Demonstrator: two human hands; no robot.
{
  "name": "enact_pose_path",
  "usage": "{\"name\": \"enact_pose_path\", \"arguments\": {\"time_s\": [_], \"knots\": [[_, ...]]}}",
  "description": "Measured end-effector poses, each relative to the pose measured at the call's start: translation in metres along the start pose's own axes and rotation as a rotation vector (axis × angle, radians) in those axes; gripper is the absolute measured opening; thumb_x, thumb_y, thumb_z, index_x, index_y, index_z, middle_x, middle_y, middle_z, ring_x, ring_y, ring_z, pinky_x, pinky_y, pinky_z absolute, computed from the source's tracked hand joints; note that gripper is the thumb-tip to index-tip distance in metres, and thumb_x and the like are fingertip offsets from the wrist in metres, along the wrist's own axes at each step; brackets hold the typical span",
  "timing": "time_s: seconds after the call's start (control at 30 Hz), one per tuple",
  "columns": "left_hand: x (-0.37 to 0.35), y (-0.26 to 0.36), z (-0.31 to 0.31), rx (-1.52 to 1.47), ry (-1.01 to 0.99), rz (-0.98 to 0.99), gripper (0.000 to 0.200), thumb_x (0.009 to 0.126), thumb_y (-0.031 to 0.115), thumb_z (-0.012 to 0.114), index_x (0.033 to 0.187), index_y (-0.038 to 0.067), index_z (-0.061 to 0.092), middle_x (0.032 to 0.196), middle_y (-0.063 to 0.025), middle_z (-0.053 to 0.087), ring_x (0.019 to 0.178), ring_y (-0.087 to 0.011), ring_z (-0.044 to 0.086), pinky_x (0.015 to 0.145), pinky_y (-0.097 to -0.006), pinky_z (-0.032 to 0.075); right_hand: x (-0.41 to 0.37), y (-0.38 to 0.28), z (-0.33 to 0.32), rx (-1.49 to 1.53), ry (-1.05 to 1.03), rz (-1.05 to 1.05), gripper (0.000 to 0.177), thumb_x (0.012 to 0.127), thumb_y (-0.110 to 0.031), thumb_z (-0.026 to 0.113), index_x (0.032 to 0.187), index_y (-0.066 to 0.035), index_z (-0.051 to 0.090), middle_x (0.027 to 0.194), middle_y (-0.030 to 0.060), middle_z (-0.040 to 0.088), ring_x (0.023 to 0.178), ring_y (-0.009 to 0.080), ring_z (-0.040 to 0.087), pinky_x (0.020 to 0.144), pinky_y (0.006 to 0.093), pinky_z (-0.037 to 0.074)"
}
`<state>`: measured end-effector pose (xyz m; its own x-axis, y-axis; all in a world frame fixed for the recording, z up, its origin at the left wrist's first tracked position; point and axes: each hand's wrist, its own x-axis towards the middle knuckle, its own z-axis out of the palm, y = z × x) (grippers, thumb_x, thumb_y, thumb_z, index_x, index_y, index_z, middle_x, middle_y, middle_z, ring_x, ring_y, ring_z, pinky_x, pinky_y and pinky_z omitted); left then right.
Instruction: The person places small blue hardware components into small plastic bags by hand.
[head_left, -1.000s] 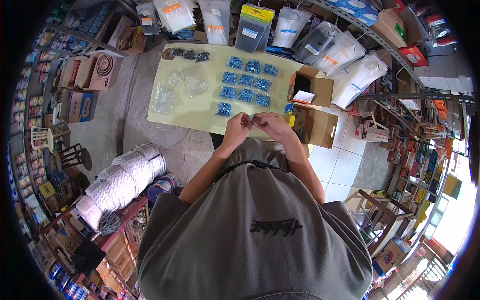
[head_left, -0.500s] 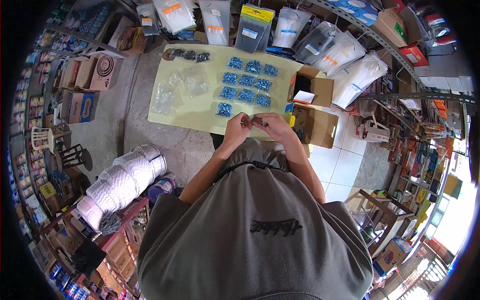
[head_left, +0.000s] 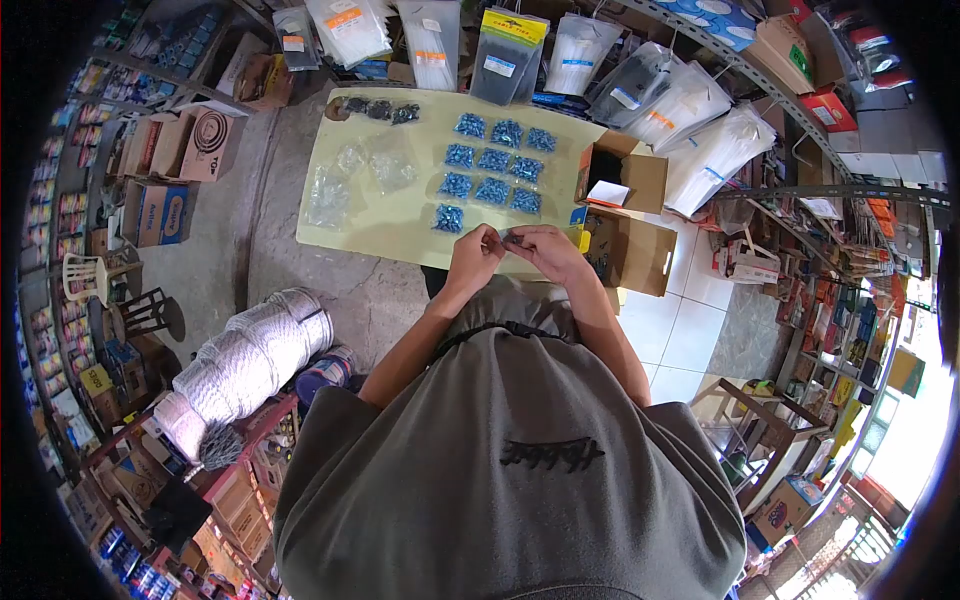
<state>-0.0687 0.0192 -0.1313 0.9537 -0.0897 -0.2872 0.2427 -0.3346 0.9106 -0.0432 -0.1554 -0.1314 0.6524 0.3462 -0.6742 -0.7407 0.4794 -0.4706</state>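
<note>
Watching remotely, I see the table (head_left: 400,228) with an open box (head_left: 652,262) at its right end. The block of blue-filled packets (head_left: 492,160) on its right half hasn't shifted. Over its near edge the left hand (head_left: 477,254) curls inward, its grip unreadable to me; the right hand (head_left: 546,250) seems to pinch a small dark piece (head_left: 514,239), plainer than half a second ago, so I judge handling continues.

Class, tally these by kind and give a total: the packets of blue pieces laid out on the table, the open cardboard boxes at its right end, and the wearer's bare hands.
Packets of blue pieces: 10
Open cardboard boxes: 2
Bare hands: 2 (left hand, right hand)
Total: 14
</note>
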Motion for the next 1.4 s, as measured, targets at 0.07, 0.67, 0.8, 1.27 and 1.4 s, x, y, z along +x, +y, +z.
{"name": "enact_pose_path", "arguments": {"time_s": [0.07,0.67,0.8,1.27,1.4], "knots": [[0.0,0.0,0.002,0.015,0.03,0.033,0.013,0.081,0.003,0.063,0.092,0.0,0.058,0.077,-0.0082,0.062,0.065,-0.0126,0.059,0.059,-0.027,0.047,0.002,0.002,-0.001,-0.006,-0.007,-0.031,0.024,0.081,0.013,0.045,0.103,0.021,0.05,0.112,0.0224,0.05,0.104,0.0297,0.056,0.098,0.0392,0.05],[0.0,0.0,0.006,0.032,0.118,0.033,0.01,0.082,0.003,0.062,0.088,0.001,0.056,0.076,-0.0083,0.062,0.064,-0.0134,0.059,0.059,-0.0279,0.047,0.0,-0.001,0.001,-0.107,0.031,-0.023,0.024,0.086,0.007,0.046,0.106,0.019,0.053,0.117,0.0222,0.053,0.103,0.0274,0.057,0.093,0.034,0.051],[0.0,0.005,0.005,0.046,0.117,0.042,0.009,0.081,0.002,0.062,0.087,0.0,0.056,0.076,-0.0096,0.063,0.066,-0.0144,0.06,0.061,-0.0285,0.048,-0.002,-0.002,0.001,-0.1,0.011,-0.026,0.023,0.087,0.007,0.046,0.106,0.018,0.054,0.115,0.0208,0.054,0.102,0.0272,0.058,0.091,0.0349,0.052],[0.001,0.004,0.004,0.024,0.103,0.055,0.008,0.082,0.002,0.061,0.087,-0.001,0.056,0.074,-0.0096,0.062,0.065,-0.0146,0.06,0.061,-0.0287,0.047,-0.003,-0.008,0.007,-0.058,0.036,0.029,0.019,0.091,-0.004,0.052,0.099,0.012,0.057,0.105,0.0167,0.058,0.097,0.0248,0.058,0.091,0.0368,0.051],[0.001,0.005,0.004,0.037,0.087,0.019,0.009,0.081,0.002,0.061,0.088,-0.001,0.056,0.075,-0.0093,0.062,0.065,-0.0142,0.06,0.061,-0.0285,0.048,-0.003,-0.007,0.009,-0.049,0.052,0.021,0.021,0.092,-0.004,0.051,0.101,0.013,0.056,0.106,0.0182,0.058,0.097,0.0257,0.059,0.091,0.0365,0.051]]}}
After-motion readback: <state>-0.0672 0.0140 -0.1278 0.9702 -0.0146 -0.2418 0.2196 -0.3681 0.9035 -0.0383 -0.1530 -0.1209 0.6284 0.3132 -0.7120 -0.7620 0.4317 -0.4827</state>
